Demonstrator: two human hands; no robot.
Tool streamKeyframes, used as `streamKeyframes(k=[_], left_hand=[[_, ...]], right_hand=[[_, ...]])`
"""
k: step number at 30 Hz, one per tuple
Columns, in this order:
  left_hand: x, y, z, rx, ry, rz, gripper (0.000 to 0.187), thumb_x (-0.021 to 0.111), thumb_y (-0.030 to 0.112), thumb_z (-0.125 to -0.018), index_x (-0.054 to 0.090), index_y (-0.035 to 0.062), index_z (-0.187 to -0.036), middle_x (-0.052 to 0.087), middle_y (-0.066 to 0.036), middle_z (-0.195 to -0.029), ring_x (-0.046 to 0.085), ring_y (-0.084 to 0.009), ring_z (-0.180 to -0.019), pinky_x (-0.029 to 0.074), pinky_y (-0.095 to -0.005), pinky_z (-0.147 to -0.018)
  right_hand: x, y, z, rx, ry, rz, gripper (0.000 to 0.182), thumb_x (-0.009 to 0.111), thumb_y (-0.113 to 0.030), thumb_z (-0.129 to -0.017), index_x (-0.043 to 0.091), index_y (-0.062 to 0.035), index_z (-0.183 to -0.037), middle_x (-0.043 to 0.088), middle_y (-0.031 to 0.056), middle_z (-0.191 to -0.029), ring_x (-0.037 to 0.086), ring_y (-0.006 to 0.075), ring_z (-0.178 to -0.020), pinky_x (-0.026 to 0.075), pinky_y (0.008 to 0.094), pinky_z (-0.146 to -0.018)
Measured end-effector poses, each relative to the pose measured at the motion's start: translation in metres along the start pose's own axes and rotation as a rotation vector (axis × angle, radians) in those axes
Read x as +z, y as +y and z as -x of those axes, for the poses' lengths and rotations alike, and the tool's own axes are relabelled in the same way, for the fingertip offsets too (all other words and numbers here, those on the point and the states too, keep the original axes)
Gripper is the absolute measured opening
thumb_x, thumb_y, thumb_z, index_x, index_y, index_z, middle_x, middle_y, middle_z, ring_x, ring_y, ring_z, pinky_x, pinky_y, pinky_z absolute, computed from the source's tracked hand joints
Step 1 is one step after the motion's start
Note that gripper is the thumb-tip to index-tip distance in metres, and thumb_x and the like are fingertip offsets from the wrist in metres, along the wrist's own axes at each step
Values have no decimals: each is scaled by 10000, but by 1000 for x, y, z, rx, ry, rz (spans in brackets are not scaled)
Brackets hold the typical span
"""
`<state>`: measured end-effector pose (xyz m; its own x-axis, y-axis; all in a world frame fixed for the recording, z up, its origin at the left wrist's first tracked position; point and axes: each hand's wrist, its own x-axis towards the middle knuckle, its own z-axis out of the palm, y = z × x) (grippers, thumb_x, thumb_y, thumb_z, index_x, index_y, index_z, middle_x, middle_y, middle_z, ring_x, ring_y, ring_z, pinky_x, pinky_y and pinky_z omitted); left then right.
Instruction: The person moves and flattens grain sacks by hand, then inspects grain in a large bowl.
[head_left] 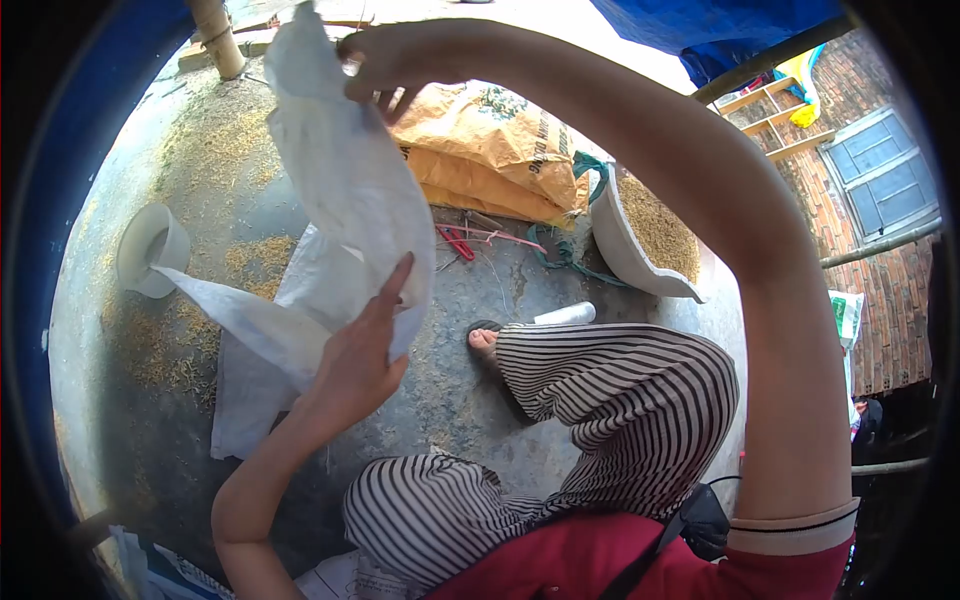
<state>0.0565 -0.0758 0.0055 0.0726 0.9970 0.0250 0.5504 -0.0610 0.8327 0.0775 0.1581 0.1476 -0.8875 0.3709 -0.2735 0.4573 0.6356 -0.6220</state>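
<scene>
- Right hand (pixel 378 72) clamps white sack (pixel 345 165) by its far end, left of centre; weak pinch could drop it.
- Left hand (pixel 362 362) touches near part (closure: can't tell).
- Sagging folds could catch loose grain (pixel 258 256), left.

Floor (pixel 448 395): grey, concrete-like, stained, with straw-coloured loose grain (pixel 258 262) scattered over its left part. Wall (pixel 880 345): reddish-brown brick, at right, tilted in the wide, curved view. Window (pixel 878 172): one, pale blue-grey, panelled, set in the brick. Ladder-like frame (pixel 800 147): light wood, beside the wall, a yellow cloth (pixel 803 92) near its upper end. Poles: one slanting (pixel 775 63) at upper right, one (pixel 880 243) crossing below the window. Post (pixel 216 42): stout, bamboo-like, upper left. Tarpaulin (pixel 725 32): blue, overhead. Light: strong daylight, bleaching the top edge; lower left shaded.
</scene>
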Motion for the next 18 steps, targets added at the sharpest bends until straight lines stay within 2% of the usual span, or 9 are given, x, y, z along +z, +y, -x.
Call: streamKeyframes(k=[2,4,6,8,9,11,18], left_hand=[[9,-3,-4,67,-4,-38,899,553,-25,-674,64,154,-1406,532,-244,-1033,566,-404,-747,466,-458,-670],[15,-6,-11,64,-29,-100,862,561,7,-697,97,153,-1408,542,-255,-1070,574,-374,-759,463,-404,-697],[19,-9,-13,71,-16,-104,877,569,12,-684,91,138,-1409,540,-263,-1055,570,-377,-804,461,-405,-706],[22,-8,-11,-25,14,-48,874,560,2,-684,93,140,-1410,538,-265,-1052,568,-385,-851,460,-416,-714],[24,-9,-9,-8,33,-49,874,560,2,-684,93,140,-1410,538,-265,-1052,568,-385,-851,460,-416,-714],[29,-15,0,78,171,-86,874,554,-7,-684,94,147,-1411,542,-263,-1045,578,-369,-812,462,-407,-692],[52,-17,7,7,190,-119,872,553,-3,-702,76,150,-1415,543,-265,-1039,577,-331,-695,460,-372,-638]], right_hand=[[-3,-5,24,60,5,10,548,546,-128,-765,370,-2,-1268,595,189,-989,633,248,-812,537,352,-776],[-8,-8,31,88,-47,18,526,522,-99,-751,372,10,-1243,574,175,-1035,633,240,-806,562,341,-732],[-7,-15,34,84,-10,45,492,545,-98,-755,421,-2,-1221,599,191,-993,636,250,-830,540,347,-763],[0,-9,21,55,-33,-22,457,526,-81,-754,430,34,-1186,574,197,-1029,632,258,-845,577,339,-684],[7,-16,18,41,-18,10,455,567,-87,-763,444,31,-1185,595,191,-988,635,254,-828,553,327,-727],[11,-24,15,15,-49,9,438,565,-101,-769,452,59,-1160,594,189,-979,637,247,-819,560,314,-699],[18,-14,18,-67,-258,7,454,547,-147,-783,447,61,-1173,587,166,-1002,619,242,-864,552,312,-729]])
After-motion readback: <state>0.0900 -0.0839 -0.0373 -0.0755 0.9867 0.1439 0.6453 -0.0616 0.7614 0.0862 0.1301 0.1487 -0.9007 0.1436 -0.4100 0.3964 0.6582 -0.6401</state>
